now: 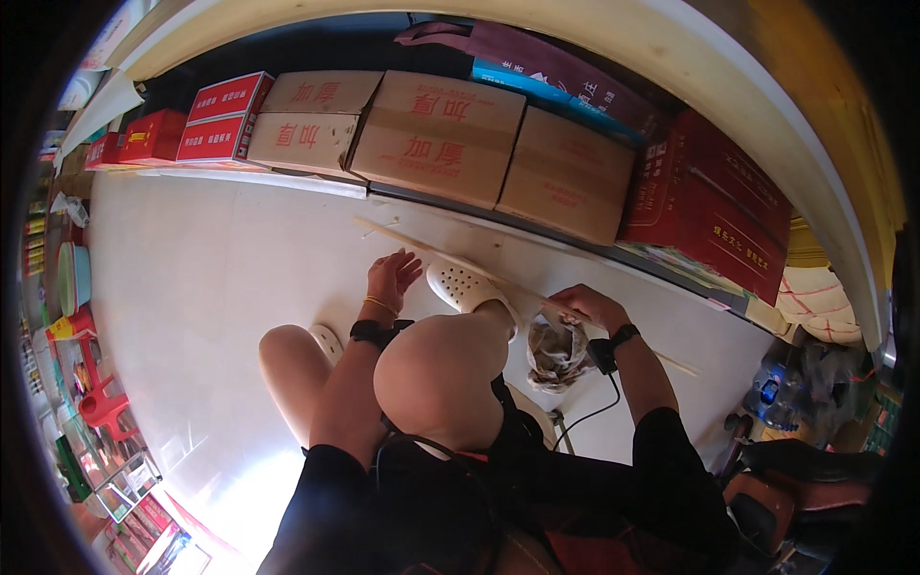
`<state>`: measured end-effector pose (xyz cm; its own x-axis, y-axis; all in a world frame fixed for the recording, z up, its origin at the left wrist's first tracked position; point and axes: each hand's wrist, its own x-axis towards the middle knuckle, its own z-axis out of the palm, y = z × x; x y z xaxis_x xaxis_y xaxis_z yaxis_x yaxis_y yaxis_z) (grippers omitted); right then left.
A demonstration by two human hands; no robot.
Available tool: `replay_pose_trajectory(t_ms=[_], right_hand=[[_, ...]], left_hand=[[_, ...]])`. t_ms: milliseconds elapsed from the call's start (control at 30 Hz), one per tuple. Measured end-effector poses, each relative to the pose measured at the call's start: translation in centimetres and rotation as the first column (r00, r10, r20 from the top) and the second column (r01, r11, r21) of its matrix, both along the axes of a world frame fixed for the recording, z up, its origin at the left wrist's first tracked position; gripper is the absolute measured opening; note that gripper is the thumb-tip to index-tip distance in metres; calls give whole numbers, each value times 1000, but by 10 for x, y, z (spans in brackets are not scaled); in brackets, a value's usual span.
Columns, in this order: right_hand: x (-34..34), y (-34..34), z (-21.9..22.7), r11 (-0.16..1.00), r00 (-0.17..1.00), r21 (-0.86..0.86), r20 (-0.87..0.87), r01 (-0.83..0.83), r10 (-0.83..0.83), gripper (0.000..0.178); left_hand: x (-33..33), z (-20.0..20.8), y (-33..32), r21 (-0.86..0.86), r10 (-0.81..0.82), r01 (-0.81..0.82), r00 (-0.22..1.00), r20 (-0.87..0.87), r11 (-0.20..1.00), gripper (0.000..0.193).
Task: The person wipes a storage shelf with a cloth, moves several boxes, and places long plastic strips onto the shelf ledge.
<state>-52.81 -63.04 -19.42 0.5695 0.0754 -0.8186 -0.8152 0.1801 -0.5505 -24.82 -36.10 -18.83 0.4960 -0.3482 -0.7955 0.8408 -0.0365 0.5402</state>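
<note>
A long, thin pale wooden stick (433,251) runs slantwise past the far side of my white clog (470,290), low over the pale floor. My right hand (592,307) closes round it right of the clog, fingers curled down. Just under those fingers sits a crumpled clear plastic bag (556,356) with brownish contents I cannot make out. My left hand (391,277) hovers left of the clog, empty, its fingers apart. Near the stick's far end lies a small pale piece (385,230), perhaps a splinter.
Cardboard boxes (436,129) and red cartons (225,117) line a low shelf ahead. A red gift box (714,206) stands at its right end. Red plastic stools (102,407) and a basin (75,278) are at left. Bottles (774,391) and a dark chair (800,489) are at right.
</note>
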Motion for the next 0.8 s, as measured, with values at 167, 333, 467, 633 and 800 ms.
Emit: replay_pose_trajectory(t_ms=[167, 333, 467, 633, 800], right_hand=[[10, 8, 14, 960, 994, 261, -79, 99, -82, 24], [8, 8, 14, 970, 999, 242, -40, 28, -18, 23], [11, 3, 32, 970, 998, 242, 61, -23, 8, 23], [-10, -5, 41, 950, 977, -245, 40, -194, 210, 34], [-27, -5, 40, 685, 957, -698, -6, -212, 290, 25]], left_hand=[[-7, 31, -11, 14, 49, -47, 991, -125, 999, 40], [-7, 35, -14, -208, -69, 24, 976, -208, 978, 38], [-9, 28, -18, -94, -116, 112, 992, -44, 989, 39], [-10, 26, -49, 56, -258, 254, 964, 66, 966, 40], [-12, 26, -68, 140, -312, 298, 945, 94, 944, 41]])
